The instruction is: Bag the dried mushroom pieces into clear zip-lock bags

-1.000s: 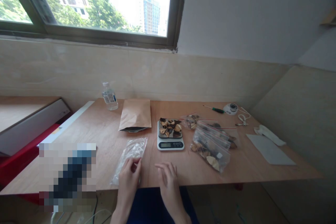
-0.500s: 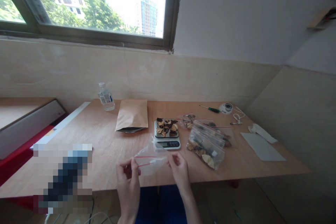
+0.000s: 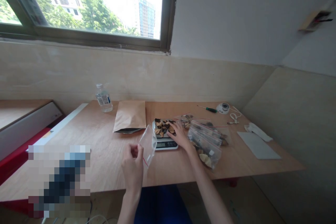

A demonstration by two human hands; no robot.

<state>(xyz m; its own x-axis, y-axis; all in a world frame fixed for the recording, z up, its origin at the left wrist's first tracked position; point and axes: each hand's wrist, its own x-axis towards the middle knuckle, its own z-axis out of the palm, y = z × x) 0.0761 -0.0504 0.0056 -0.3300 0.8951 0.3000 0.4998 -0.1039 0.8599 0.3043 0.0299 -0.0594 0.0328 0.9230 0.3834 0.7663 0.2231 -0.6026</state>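
My left hand [image 3: 133,155] pinches the edge of a clear zip bag [image 3: 148,143], which hangs out to its right with a red strip near the bottom. On a small digital kitchen scale [image 3: 168,145] lies a pile of dark and cream dried pieces [image 3: 160,128], like sliced dried mushrooms. My right hand [image 3: 180,135] reaches over the right side of that pile, fingers apart, the fingertips at the pieces. Several filled zip bags [image 3: 207,147] with similar dried pieces lie just right of the scale.
Behind the scale to the left are a brown paper pouch [image 3: 130,116] and a water bottle [image 3: 104,99]. At the back right sit a green screwdriver [image 3: 210,110], a white dome camera [image 3: 223,108] and its cable. A white sheet [image 3: 258,145] lies at the right.
My right hand has let go of the zip bag and moved up and forward to the dried pieces on the scale. The bag now hangs from my left hand alone, turned more upright.
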